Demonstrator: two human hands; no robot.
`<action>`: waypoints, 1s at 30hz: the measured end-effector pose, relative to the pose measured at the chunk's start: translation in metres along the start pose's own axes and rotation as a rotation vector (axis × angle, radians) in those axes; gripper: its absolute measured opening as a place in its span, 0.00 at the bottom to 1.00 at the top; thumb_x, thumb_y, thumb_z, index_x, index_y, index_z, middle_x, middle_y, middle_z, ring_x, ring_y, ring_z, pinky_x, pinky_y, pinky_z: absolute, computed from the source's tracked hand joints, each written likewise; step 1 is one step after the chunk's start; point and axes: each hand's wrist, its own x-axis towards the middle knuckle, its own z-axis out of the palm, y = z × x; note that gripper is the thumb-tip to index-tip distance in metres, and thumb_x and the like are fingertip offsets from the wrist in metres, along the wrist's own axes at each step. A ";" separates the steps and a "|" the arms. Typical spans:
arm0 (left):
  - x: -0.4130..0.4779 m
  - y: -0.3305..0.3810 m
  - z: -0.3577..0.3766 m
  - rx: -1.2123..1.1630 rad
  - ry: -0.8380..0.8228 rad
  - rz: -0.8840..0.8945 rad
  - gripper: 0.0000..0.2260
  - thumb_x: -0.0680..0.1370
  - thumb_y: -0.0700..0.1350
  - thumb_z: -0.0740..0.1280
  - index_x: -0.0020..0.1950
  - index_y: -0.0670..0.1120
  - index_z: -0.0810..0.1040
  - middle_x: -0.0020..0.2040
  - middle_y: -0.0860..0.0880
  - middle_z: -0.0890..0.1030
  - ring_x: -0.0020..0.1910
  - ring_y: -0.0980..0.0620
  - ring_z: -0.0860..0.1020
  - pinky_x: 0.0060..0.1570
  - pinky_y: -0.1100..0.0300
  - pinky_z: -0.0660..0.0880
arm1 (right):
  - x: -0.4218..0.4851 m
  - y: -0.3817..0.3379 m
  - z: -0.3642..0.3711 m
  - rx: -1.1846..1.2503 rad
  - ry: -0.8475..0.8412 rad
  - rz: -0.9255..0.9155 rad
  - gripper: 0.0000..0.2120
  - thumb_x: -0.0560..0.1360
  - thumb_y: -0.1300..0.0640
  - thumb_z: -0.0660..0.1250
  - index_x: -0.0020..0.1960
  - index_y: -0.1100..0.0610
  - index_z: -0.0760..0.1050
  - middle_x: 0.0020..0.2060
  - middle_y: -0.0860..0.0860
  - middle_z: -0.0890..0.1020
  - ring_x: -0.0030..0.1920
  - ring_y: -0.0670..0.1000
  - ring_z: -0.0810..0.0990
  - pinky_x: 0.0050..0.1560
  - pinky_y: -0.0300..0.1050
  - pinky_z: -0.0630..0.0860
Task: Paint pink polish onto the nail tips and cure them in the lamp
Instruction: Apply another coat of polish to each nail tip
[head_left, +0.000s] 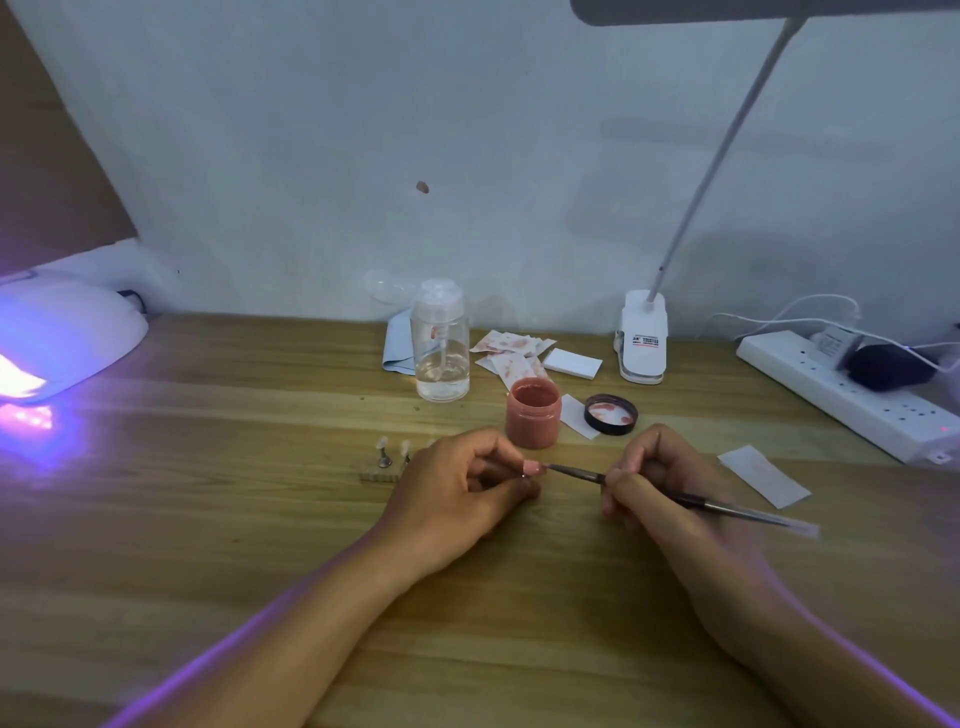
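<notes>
The wooden table (208, 519) has a streaked grain in pale and darker bands. At its far left sits the white, domed curing lamp (67, 338), its opening glowing violet and throwing purple light on the wood. A white desk lamp (643, 338) stands on a clip base by the wall, its thin arm slanting up to the right. A long white power strip (852, 400) with plugs and cords lies at the right edge.

A clear pump bottle (440, 343) near the wall is about a third full of colourless liquid. Just right of it lie pink-stained wipes (511, 348). In front stands a small round jar (534, 413), open and filled nearly to the rim with pink polish. Its black lid (610, 414) lies upturned beside it, smeared pink inside.

The left hand (457, 493) has its fingers curled and pinches a pink nail tip (534, 467) between thumb and fingertips, the tip sticking out to the right. The right hand (654, 478) grips a slim dark-handled brush (727, 506) like a pen; its bristle end touches the nail tip, just in front of the jar. Left of the left hand, a small block holder (382, 470) carries two pale unpainted tips (383, 442) on short stems.
</notes>
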 end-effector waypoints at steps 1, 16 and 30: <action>0.000 0.000 0.000 -0.005 0.003 -0.002 0.03 0.74 0.47 0.74 0.46 0.54 0.82 0.44 0.58 0.86 0.38 0.59 0.82 0.32 0.66 0.72 | 0.000 0.000 0.000 0.010 0.008 0.000 0.04 0.76 0.70 0.63 0.44 0.68 0.68 0.30 0.54 0.78 0.31 0.44 0.74 0.32 0.34 0.68; -0.001 -0.002 0.001 -0.050 0.003 0.015 0.04 0.73 0.52 0.74 0.44 0.54 0.81 0.41 0.56 0.86 0.29 0.56 0.77 0.29 0.62 0.74 | -0.001 0.001 0.000 0.034 0.005 0.028 0.05 0.76 0.68 0.64 0.44 0.67 0.68 0.30 0.54 0.80 0.30 0.45 0.73 0.30 0.35 0.69; -0.001 -0.001 0.000 -0.057 0.002 0.016 0.04 0.73 0.52 0.75 0.43 0.54 0.81 0.41 0.56 0.86 0.28 0.59 0.77 0.28 0.64 0.73 | -0.002 -0.002 0.002 0.048 -0.035 0.024 0.07 0.77 0.67 0.64 0.45 0.69 0.66 0.31 0.55 0.81 0.33 0.53 0.69 0.31 0.38 0.67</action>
